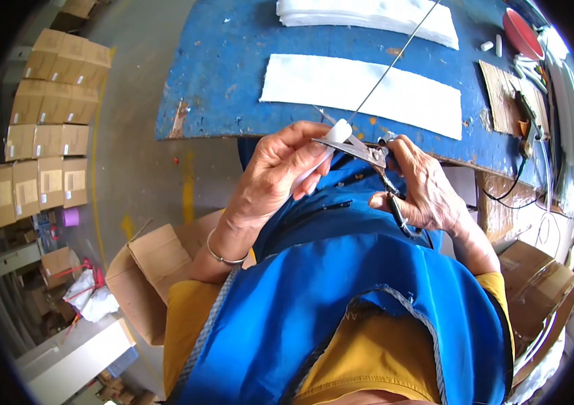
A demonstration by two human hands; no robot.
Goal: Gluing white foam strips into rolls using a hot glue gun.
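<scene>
Step in hand: trimming. Left hand [270, 172] pinches a small white pad [336, 133] at chest height, just off the blue worktop [233, 74] edge. Right hand [425, 189] grips scissors [374, 162], blades at the pad. Next move likely calls for a steady closing cut.

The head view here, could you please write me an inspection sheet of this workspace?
Surface: blue table, paint chipped.
Job's things: left hand pinches a small white piece; right hand works scissors at it; thin rod slants over it.
Clutter: white strips, red dish, cardboard scrap.
Fingers: both hands closed on their things.
Cables: black cable off table edge.
Surroundings: stacked cartons, open box.
</scene>
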